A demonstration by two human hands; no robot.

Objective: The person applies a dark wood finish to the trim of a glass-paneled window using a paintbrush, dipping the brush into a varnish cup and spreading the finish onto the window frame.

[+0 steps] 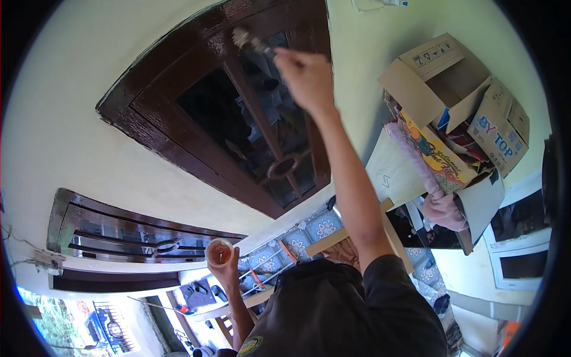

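My right hand (pixel 304 80) is raised and closed round the handle of a paintbrush (pixel 253 43). The brush's pale bristles are at the upper part of a dark brown wooden window frame (pixel 143 98), whose paint looks glossy. Whether the bristles touch the wood I cannot tell. Lower down, my left hand (pixel 226 271) is wrapped round a clear cup (pixel 220 253) with reddish-brown liquid in it. That cup is near the right end of a second brown window (pixel 137 232).
Cardboard boxes (pixel 437 77) and a pink cloth (pixel 445 213) are stacked at the right. Below are patterned floor tiles (pixel 324 228), a wooden frame edge (pixel 327 239) and sandals (pixel 199 288). Wires hang by the wall at the far left.
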